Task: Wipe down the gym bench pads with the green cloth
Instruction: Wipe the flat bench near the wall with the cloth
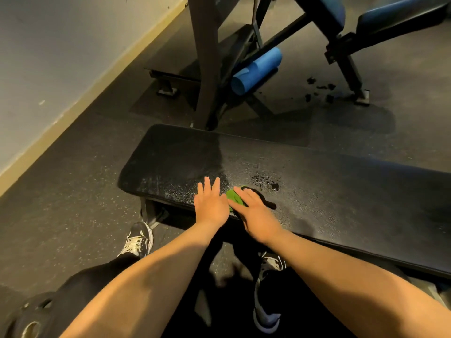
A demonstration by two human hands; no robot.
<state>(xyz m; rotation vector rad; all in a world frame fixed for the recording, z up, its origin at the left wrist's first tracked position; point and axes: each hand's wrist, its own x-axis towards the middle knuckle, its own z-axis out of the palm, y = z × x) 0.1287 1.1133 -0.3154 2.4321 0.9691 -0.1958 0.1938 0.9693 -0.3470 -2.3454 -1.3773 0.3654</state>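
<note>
A flat black bench pad [317, 191] runs across the middle of the view, wet and speckled with drops near its centre. The green cloth [234, 196] lies on the pad near its front edge, mostly covered. My right hand [253, 211] lies flat on top of the cloth with its fingers straight, pressing it onto the pad. My left hand [211, 203] rests flat on the pad just left of the cloth, fingers spread and straight, holding nothing.
A second bench with blue pads [395, 13] stands at the back right. A blue roller pad [256, 69] hangs on a dark machine frame [205, 62] behind the bench. A wall [61, 45] runs along the left. My shoes [138, 242] stand on the rubber floor.
</note>
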